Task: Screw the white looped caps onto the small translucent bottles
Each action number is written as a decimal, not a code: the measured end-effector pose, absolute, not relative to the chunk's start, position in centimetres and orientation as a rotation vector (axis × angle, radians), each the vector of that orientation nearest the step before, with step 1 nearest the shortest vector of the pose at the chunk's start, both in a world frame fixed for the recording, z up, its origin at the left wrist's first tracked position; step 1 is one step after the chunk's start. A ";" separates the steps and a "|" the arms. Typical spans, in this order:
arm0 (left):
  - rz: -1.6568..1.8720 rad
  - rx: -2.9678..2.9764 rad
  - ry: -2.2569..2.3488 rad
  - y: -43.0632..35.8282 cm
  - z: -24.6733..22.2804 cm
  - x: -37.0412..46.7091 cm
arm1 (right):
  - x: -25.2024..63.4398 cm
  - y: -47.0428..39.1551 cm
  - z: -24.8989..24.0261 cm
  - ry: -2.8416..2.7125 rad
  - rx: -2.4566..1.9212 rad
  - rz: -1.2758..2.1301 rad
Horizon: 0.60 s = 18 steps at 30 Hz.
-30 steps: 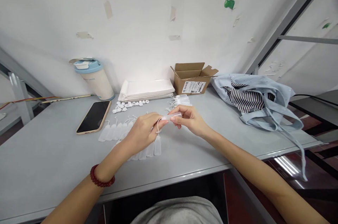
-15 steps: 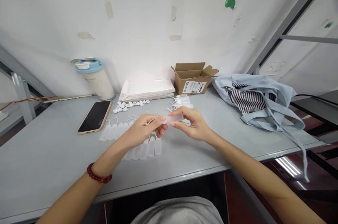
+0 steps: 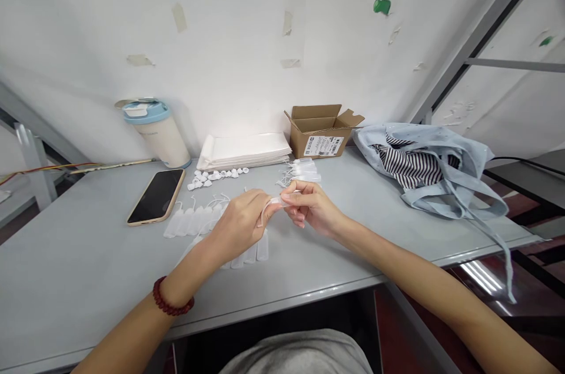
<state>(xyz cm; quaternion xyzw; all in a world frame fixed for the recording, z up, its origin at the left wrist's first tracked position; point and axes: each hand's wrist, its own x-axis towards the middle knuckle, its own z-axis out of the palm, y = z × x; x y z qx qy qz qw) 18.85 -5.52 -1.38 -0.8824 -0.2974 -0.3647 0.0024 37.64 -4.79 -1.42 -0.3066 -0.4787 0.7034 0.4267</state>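
Note:
Both hands meet over the middle of the table on one small translucent plastic bottle point(image 3: 277, 200), most of which the fingers hide. My left hand point(image 3: 242, 222) is closed around its left part, with a thin white curved tube sticking out beside the thumb. My right hand point(image 3: 312, 207) pinches the right end between thumb and fingers. Below and left of the hands lie a front row of similar bottles point(image 3: 250, 253) and another row point(image 3: 189, 221), both partly covered by my left hand and arm. Several small white caps point(image 3: 216, 176) lie behind. More bottles point(image 3: 308, 167) are stacked beyond my right hand.
A phone point(image 3: 156, 196) and a tilted-looking tumbler point(image 3: 161, 139) stand or lie at left. White padded envelopes point(image 3: 247, 149) are piled near the wall. An open cardboard box point(image 3: 323, 142) sits beside them. A light blue cloth bag point(image 3: 424, 156) occupies the right side of the table point(image 3: 335, 262).
My left hand has turned over, its back now facing up. My right fingers have closed in nearer to the left hand, and the bottle is more hidden than before.

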 end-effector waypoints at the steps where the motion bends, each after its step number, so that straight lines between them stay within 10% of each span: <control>1: -1.122 -2.716 -0.857 -5.4 -1.5 18.8 | 37.6 -4.8 -1.4 -1.155 -0.781 1.805; 8: -1.021 -2.640 -0.811 -4.8 -1.5 18.5 | 37.7 -4.3 -1.4 -1.206 -0.821 1.738; 18: -0.952 -2.421 -1.378 0.2 -1.8 12.7 | 43.8 2.6 -3.0 -1.593 -1.156 0.550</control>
